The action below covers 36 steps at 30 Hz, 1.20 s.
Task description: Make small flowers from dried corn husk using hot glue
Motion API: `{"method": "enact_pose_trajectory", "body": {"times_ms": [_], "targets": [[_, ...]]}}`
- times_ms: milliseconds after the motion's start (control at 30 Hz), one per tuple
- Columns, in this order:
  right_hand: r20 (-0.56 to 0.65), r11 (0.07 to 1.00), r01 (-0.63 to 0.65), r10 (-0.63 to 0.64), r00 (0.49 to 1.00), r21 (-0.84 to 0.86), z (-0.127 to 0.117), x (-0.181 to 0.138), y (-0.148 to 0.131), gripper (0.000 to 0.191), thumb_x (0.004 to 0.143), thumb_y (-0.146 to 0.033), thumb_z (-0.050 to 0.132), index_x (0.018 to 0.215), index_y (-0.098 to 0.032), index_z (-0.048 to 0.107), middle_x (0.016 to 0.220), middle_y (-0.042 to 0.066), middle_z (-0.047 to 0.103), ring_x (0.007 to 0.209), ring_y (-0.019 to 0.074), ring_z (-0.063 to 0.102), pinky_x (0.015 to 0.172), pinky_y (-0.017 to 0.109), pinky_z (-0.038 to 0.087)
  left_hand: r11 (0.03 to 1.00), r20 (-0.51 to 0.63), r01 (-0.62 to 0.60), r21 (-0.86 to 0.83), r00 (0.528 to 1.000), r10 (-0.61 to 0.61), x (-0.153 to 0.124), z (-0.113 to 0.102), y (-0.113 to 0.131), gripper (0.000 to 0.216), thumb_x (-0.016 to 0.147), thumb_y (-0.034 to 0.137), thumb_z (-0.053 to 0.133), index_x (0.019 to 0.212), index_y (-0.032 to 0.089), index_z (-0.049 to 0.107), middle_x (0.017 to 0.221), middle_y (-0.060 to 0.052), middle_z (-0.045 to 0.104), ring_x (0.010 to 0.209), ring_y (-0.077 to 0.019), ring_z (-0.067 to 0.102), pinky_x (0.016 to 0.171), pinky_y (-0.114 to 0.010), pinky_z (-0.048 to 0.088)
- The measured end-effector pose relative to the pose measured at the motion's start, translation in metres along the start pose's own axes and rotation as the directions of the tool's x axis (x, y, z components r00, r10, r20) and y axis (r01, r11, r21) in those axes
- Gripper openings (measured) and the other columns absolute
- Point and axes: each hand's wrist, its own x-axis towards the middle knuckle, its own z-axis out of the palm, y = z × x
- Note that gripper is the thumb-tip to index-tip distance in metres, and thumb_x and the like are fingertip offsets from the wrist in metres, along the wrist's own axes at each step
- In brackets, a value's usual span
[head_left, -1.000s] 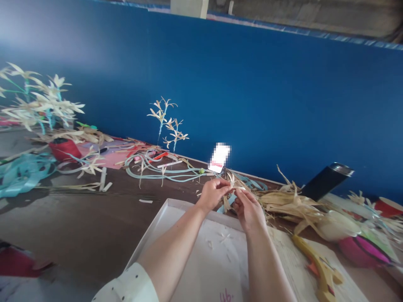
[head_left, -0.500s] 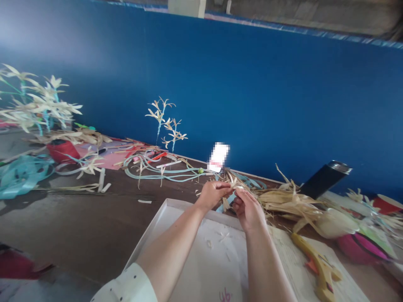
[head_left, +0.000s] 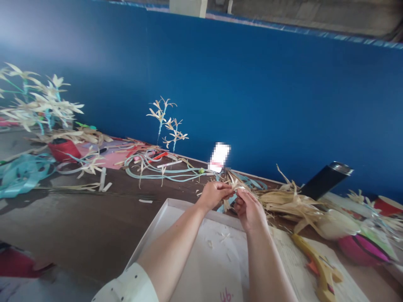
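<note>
My left hand [head_left: 215, 195] pinches a small pale husk flower [head_left: 234, 183] above the far rim of a white box lid [head_left: 189, 235]. Close beside it, my right hand [head_left: 251, 209] has thumb and fingertips pressed together at the flower's base, so both hands meet on it. The flower's narrow petals point up and away; its lower part is hidden by my fingers. Small pale scraps [head_left: 225, 237] lie in the lid below my wrists. Just beyond my hands sits a heap of dry corn husks [head_left: 283, 199].
A yellow glue gun [head_left: 317, 264] rests on papers at right, near a black flask [head_left: 327, 180] and a pink pouch [head_left: 362, 249]. Finished husk flowers [head_left: 56, 102] stand at left. Light blue cord [head_left: 163, 175] and a red roll [head_left: 64, 150] lie on the dark table [head_left: 94, 226].
Both hands stay in almost the same place with the flower between them. The whole view has shifted very slightly.
</note>
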Motion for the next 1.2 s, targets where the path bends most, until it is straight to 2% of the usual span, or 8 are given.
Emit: {"method": "enact_pose_trajectory", "body": {"times_ms": [300, 467, 633, 767, 867, 967, 1067, 1200], "targets": [[0.000, 1.000, -0.002, 0.002, 1.000, 0.007, 0.001, 0.000, 0.000, 0.029, 0.054, -0.024, 0.082, 0.076, -0.016, 0.064, 0.064, -0.005, 0.054, 0.047, 0.0025, 0.040, 0.037, 0.013, 0.032, 0.999, -0.019, 0.033, -0.014, 0.999, -0.033, 0.000, 0.001, 0.002, 0.033, 0.059, 0.037, 0.074, 0.076, 0.009, 0.069, 0.058, -0.002, 0.062, 0.050, -0.0087, 0.050, 0.054, -0.022, 0.040], [-0.024, 1.000, -0.004, 0.004, 1.000, -0.006, 0.000, 0.000, 0.002, 0.031, 0.053, -0.025, 0.082, 0.076, -0.016, 0.063, 0.064, -0.005, 0.055, 0.046, 0.0030, 0.041, 0.037, 0.013, 0.032, 0.997, -0.047, 0.024, 0.074, 0.999, -0.020, 0.000, 0.001, 0.004, 0.032, 0.061, 0.038, 0.072, 0.075, 0.010, 0.070, 0.057, -0.002, 0.063, 0.052, -0.0100, 0.053, 0.055, -0.022, 0.042], [-0.052, 1.000, -0.010, 0.009, 0.999, -0.027, 0.000, 0.001, 0.003, 0.035, 0.051, -0.024, 0.081, 0.080, -0.015, 0.064, 0.067, -0.003, 0.058, 0.047, 0.0036, 0.043, 0.036, 0.014, 0.032, 0.997, -0.100, 0.026, 0.072, 0.995, -0.019, 0.002, -0.002, -0.004, 0.034, 0.061, 0.038, 0.072, 0.079, 0.009, 0.071, 0.062, -0.004, 0.066, 0.057, -0.0118, 0.057, 0.059, -0.023, 0.045], [-0.103, 0.999, 0.000, -0.004, 0.995, -0.043, -0.001, 0.003, 0.003, 0.041, 0.050, -0.022, 0.079, 0.088, -0.015, 0.065, 0.057, -0.005, 0.053, 0.046, 0.0053, 0.043, 0.037, 0.015, 0.032, 0.998, -0.128, 0.019, 0.061, 0.992, -0.011, 0.006, -0.005, -0.012, 0.030, 0.062, 0.035, 0.072, 0.080, 0.011, 0.071, 0.065, -0.004, 0.067, 0.061, -0.0129, 0.060, 0.061, -0.023, 0.046], [-0.241, 0.994, 0.100, -0.105, 0.965, -0.032, -0.004, 0.005, 0.002, 0.041, 0.048, -0.020, 0.078, 0.087, -0.015, 0.064, 0.051, -0.006, 0.049, 0.045, 0.0051, 0.041, 0.037, 0.015, 0.032, 0.999, -0.121, 0.007, 0.040, 0.993, -0.002, 0.009, -0.006, -0.017, 0.028, 0.063, 0.033, 0.071, 0.080, 0.011, 0.071, 0.067, -0.004, 0.068, 0.061, -0.0126, 0.060, 0.062, -0.023, 0.046], [-0.344, 0.957, 0.287, -0.284, 0.895, -0.043, 0.001, 0.002, -0.005, 0.037, 0.050, -0.020, 0.077, 0.083, -0.015, 0.062, 0.052, -0.006, 0.049, 0.046, 0.0046, 0.041, 0.039, 0.015, 0.033, 0.999, -0.134, 0.034, -0.004, 0.990, -0.035, 0.009, -0.005, -0.018, 0.025, 0.063, 0.031, 0.071, 0.078, 0.011, 0.071, 0.065, -0.004, 0.068, 0.060, -0.0120, 0.059, 0.061, -0.023, 0.046], [-0.300, 0.902, 0.428, -0.423, 0.855, -0.053, 0.020, -0.013, -0.024, 0.031, 0.055, -0.021, 0.076, 0.082, -0.016, 0.062, 0.055, -0.006, 0.049, 0.048, 0.0044, 0.041, 0.043, 0.015, 0.035, 1.000, -0.112, 0.022, 0.013, 0.993, -0.020, 0.006, -0.003, -0.017, 0.024, 0.065, 0.031, 0.070, 0.077, 0.011, 0.071, 0.064, -0.004, 0.068, 0.059, -0.0115, 0.059, 0.060, -0.023, 0.045], [-0.164, 0.845, 0.514, -0.534, 0.830, -0.147, 0.043, -0.056, -0.065, 0.026, 0.062, -0.023, 0.073, 0.086, -0.018, 0.063, 0.058, -0.006, 0.050, 0.051, 0.0051, 0.043, 0.046, 0.016, 0.037, 1.000, -0.073, -0.004, -0.027, 0.997, 0.002, 0.004, -0.002, -0.016, 0.027, 0.065, 0.034, 0.071, 0.079, 0.011, 0.071, 0.068, -0.005, 0.069, 0.063, -0.0139, 0.062, 0.063, -0.024, 0.047]]}}
